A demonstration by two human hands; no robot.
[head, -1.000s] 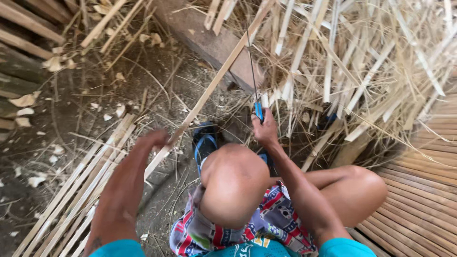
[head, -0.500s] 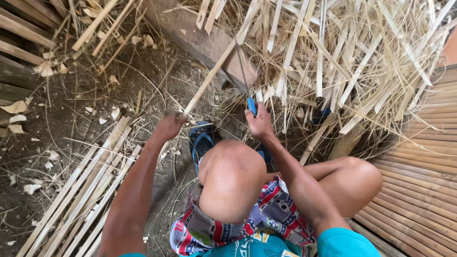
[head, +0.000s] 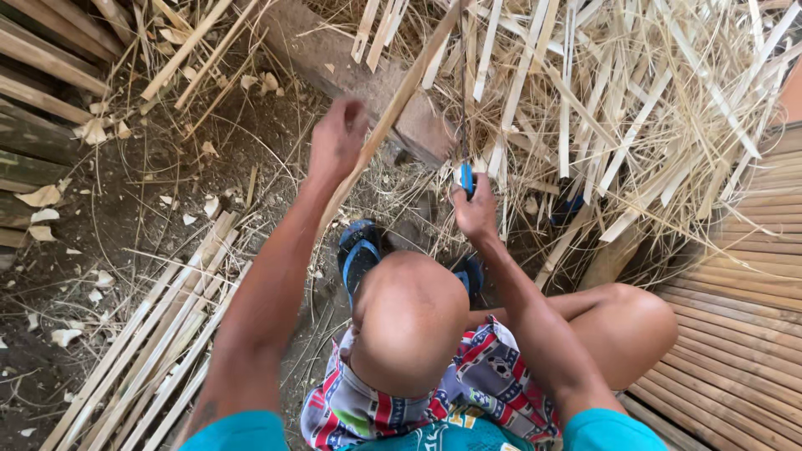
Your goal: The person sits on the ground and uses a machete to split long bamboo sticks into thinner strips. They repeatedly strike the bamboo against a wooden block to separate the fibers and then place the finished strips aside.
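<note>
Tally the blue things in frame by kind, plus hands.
Blue sandals: 2, one left of the raised knee, one right of it
Blue-handled knife, in right hand: 1
Hands: 2, left hand on bamboo strip
Total: 5

We see a teal shirt (head: 451, 436) with short sleeves, patterned shorts (head: 468, 388) in red, blue, white and grey, blue-strapped black sandals (head: 359, 250). Bare arms, bare knees, no gloves.
</note>
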